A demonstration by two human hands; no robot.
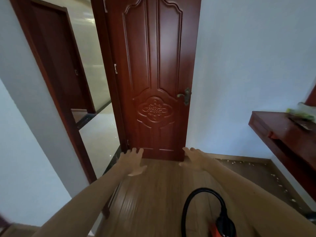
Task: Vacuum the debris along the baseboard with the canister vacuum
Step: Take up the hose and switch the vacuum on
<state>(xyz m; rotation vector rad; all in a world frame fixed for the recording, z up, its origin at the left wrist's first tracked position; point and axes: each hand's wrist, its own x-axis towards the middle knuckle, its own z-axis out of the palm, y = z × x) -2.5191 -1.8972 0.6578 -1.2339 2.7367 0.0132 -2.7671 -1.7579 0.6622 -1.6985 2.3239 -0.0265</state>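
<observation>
Both arms stretched forward toward the dark red door (153, 79). Left hand (133, 161) spread wide, palm down, fingers fanned toward the door's bottom left corner, holding nothing. Right hand (194, 159) likewise spread flat and empty, fingertips close to the door's bottom right corner; contact with the door or floor (153, 194) cannot be told from here. Door swung open against the pale wall (248, 65), brass handle (185, 95) on its right edge. Black hose (186, 202) looped on the wooden floor well short of the door, under the right forearm, joined to the red and black vacuum (224, 226) at the bottom edge of view. Pale debris (277, 178) scattered right of the door, along the baseboard (239, 155) and the darker strip of floor beside it. Dark wooden surface (280, 130) against the wall, farther right of the door.
</observation>
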